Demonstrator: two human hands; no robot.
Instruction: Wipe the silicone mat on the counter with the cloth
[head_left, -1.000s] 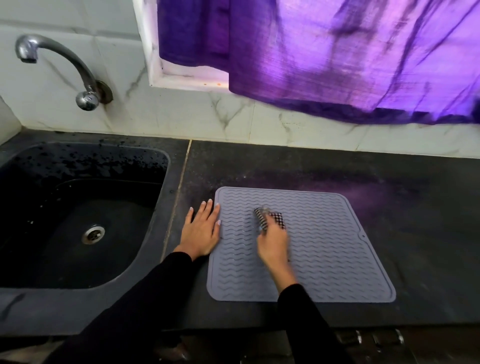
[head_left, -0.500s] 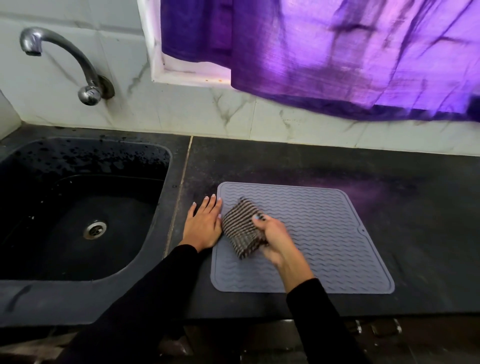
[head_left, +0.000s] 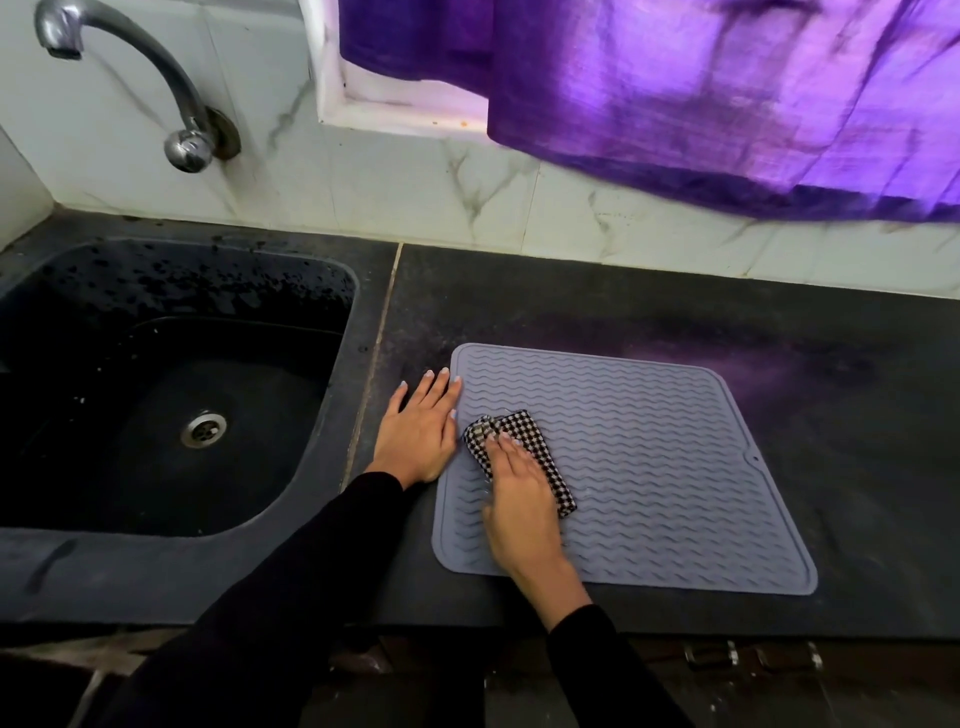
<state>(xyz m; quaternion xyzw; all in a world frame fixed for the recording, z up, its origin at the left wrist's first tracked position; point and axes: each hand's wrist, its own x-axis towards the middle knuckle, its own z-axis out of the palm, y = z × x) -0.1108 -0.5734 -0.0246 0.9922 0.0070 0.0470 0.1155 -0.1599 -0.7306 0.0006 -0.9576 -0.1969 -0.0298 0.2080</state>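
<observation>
A grey silicone mat (head_left: 649, 467) with a wavy ribbed surface lies flat on the dark counter (head_left: 597, 312). My right hand (head_left: 517, 499) presses a folded black-and-white checked cloth (head_left: 524, 441) onto the mat's left part, near the left edge. The palm hides part of the cloth. My left hand (head_left: 418, 428) lies flat with fingers spread on the counter, its fingertips touching the mat's left edge.
A black sink (head_left: 166, 395) with a metal drain sits to the left, and a chrome tap (head_left: 156, 88) comes out of the marble wall above it. A purple curtain (head_left: 727, 93) hangs over the back right. The counter's front edge runs just below the mat.
My right hand has turned over on top of the cloth, which now lies flatter on the mat. The left hand stays at the left edge.
</observation>
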